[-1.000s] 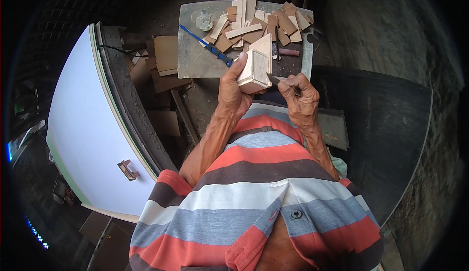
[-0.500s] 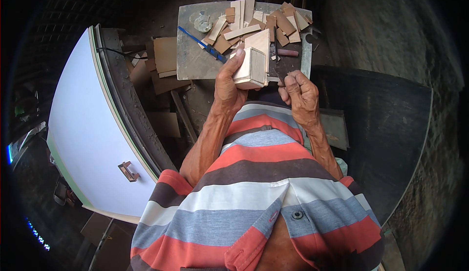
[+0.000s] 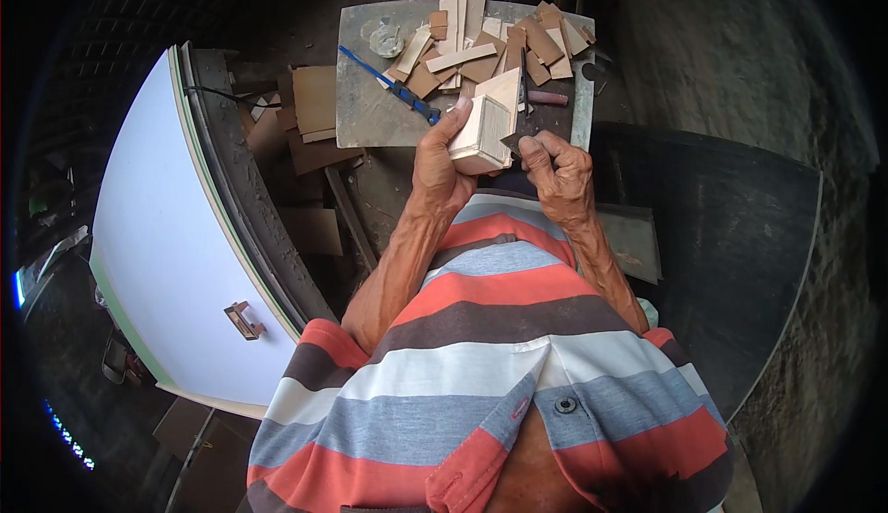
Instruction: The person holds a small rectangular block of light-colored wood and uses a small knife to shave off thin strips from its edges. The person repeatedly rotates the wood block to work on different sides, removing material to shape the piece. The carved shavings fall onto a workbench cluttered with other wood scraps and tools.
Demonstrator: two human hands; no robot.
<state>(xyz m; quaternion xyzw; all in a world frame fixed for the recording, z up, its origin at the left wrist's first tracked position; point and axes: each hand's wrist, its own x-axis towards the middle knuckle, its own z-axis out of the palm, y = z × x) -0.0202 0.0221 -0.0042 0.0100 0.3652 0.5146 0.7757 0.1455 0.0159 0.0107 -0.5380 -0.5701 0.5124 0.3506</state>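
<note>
My left hand (image 3: 438,169) is closed round a small box of pale wood (image 3: 483,132), thumb on its left side and fingers mostly hidden beneath. A lighter wood panel (image 3: 500,88) stands up at the box's far end. Pinched in my right hand (image 3: 564,180) is a small, thin, dark blade (image 3: 511,143). Its tip meets the right edge of the box, or lies just beside it; I cannot tell which. Beyond the hands, a slim blue-and-black tool (image 3: 390,86) lies slanting on the work board (image 3: 370,124).
Thin wood and brown board offcuts (image 3: 462,55) are heaped at the board's far side, near a small pale, smeared dish (image 3: 387,41). A pink-handled tool (image 3: 547,98) lies right. A white panel with a handle (image 3: 176,235) stands left, a dark sheet (image 3: 712,235) right.
My right hand has moved left and brought the small blade up to the box. The box has shifted slightly right in my left hand's hold.
</note>
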